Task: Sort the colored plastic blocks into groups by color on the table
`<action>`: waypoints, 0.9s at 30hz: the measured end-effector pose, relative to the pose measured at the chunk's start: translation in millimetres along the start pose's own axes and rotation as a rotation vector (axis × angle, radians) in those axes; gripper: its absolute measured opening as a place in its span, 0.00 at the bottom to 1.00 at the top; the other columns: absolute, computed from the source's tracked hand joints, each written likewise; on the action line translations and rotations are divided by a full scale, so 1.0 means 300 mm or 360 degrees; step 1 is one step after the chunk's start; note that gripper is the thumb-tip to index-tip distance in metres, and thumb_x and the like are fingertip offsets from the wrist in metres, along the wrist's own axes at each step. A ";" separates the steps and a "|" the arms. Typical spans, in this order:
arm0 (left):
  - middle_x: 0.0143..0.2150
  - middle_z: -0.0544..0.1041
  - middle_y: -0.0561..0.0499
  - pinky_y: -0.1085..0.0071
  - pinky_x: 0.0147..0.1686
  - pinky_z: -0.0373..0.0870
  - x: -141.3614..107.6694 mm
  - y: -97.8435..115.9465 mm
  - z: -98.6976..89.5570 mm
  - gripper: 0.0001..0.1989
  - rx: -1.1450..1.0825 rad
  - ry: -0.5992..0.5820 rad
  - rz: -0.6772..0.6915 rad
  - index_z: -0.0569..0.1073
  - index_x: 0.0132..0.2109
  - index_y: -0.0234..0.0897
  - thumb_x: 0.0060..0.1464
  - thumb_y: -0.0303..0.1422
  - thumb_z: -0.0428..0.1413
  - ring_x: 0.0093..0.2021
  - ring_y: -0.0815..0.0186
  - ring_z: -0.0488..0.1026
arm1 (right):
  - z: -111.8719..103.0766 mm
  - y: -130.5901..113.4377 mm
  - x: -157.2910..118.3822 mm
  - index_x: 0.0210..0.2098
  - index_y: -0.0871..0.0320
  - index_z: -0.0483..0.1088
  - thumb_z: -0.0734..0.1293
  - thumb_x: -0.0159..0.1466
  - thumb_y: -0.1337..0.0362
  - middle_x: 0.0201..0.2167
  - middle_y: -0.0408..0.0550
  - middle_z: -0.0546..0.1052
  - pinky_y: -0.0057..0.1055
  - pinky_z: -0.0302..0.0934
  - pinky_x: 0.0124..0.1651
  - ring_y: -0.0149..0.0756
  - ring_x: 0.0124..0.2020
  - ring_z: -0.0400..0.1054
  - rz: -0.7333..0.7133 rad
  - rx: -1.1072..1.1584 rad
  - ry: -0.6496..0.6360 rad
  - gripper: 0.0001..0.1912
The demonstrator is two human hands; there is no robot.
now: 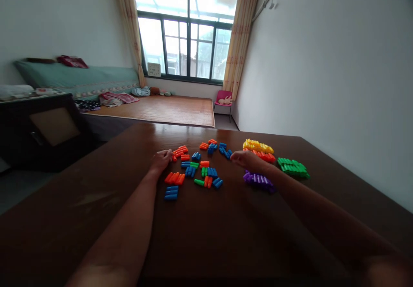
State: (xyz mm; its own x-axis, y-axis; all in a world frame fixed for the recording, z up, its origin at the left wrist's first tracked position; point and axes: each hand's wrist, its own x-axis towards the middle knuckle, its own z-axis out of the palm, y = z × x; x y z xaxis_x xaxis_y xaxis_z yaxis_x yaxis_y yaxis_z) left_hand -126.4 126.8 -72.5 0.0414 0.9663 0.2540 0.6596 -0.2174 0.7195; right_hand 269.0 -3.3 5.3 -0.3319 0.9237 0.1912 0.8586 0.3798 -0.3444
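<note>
Plastic toy pieces point(190, 171), strewn in loose clusters over the middle of the worktop point(200, 231), with tidier rows toward the right. Dark, broad and lightly shiny underneath. Step in hand, judging by the layout: handling the loose clusters, with several rows already lined up by colour and plenty of pieces still unassembled. Stretched out from the near right, right hand point(248, 160): fingers curled, between the blue cluster point(225, 151) and the rows, partly in front of the orange row point(264, 155); impossible to make out any piece within the curl. Stretched out from the near left, left hand point(160, 160): fingers bent, right at the edge of the orange cluster point(180, 150); contact likely, grasp or no grasp not discernible. Next in size, the rows: yellow row point(258, 146) just behind the orange one, green row point(293, 167) farthest right, purple row point(259, 180) nearer. Smaller again, at the near left of the spread: blue trio point(171, 192). Calls next, most likely, for a fine pinch on one cluster, without nudging close neighbours.
</note>
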 end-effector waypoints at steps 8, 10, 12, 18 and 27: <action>0.29 0.80 0.50 0.69 0.29 0.61 0.001 -0.005 0.009 0.24 0.0079 0.0030 -0.0030 0.79 0.32 0.39 0.60 0.49 0.44 0.30 0.62 0.74 | 0.210 -0.298 0.184 0.47 0.55 0.75 0.71 0.58 0.58 0.47 0.52 0.76 0.33 0.61 0.42 0.46 0.48 0.68 -0.0146 -0.0376 -0.0316 0.18; 0.30 0.81 0.50 0.69 0.30 0.61 0.003 -0.005 0.010 0.25 0.0118 0.0033 -0.0036 0.79 0.31 0.40 0.60 0.48 0.44 0.31 0.62 0.74 | 0.215 -0.303 0.214 0.47 0.52 0.75 0.73 0.56 0.58 0.47 0.51 0.75 0.31 0.59 0.39 0.46 0.47 0.68 -0.0108 -0.0416 -0.0344 0.19; 0.30 0.81 0.49 0.69 0.30 0.61 0.005 -0.005 0.010 0.25 0.0143 0.0034 -0.0044 0.79 0.31 0.40 0.60 0.48 0.44 0.31 0.61 0.75 | 0.215 -0.309 0.238 0.45 0.51 0.76 0.74 0.54 0.59 0.46 0.49 0.76 0.30 0.58 0.38 0.45 0.47 0.68 -0.0107 -0.0413 -0.0361 0.19; 0.30 0.81 0.49 0.69 0.31 0.62 -0.003 0.003 0.007 0.24 0.0137 0.0038 -0.0030 0.79 0.31 0.40 0.61 0.47 0.44 0.32 0.61 0.75 | 0.192 -0.293 0.264 0.38 0.56 0.73 0.74 0.53 0.66 0.34 0.43 0.77 0.26 0.58 0.34 0.34 0.35 0.71 0.0003 -0.0129 -0.0257 0.13; 0.31 0.81 0.50 0.70 0.29 0.61 0.005 0.001 0.008 0.23 0.0164 0.0050 -0.0062 0.79 0.33 0.41 0.60 0.48 0.44 0.31 0.62 0.74 | 0.071 -0.072 0.150 0.31 0.57 0.76 0.64 0.65 0.54 0.31 0.50 0.79 0.27 0.57 0.32 0.37 0.33 0.72 0.0595 -0.0489 -0.0467 0.15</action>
State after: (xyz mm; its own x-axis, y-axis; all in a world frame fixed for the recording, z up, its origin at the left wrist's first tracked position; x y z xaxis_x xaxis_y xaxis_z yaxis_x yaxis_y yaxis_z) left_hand -124.2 128.5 -73.5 -0.0079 0.9686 0.2484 0.7338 -0.1631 0.6595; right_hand 227.1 31.2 1.7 -0.0404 0.9845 -0.1708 0.9983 0.0326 -0.0479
